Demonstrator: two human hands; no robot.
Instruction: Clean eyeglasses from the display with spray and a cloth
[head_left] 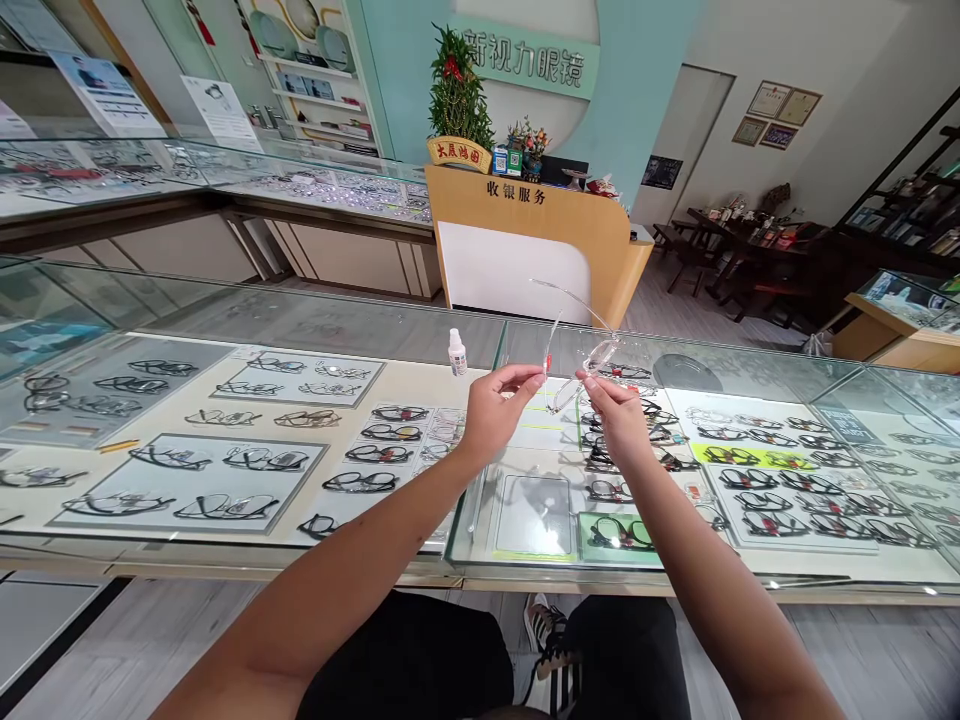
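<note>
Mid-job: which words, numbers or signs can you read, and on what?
"新视力眼镜" on the green wall sign
"收银服务" on the wooden cashier counter
"大展鸿图" on the planter's plaque
Too small or blurred to read: the white bottle's label, QR-code cards, framed certificates, display posters, dark wall notice.
The clear-framed eyeglasses show no readable text.
</note>
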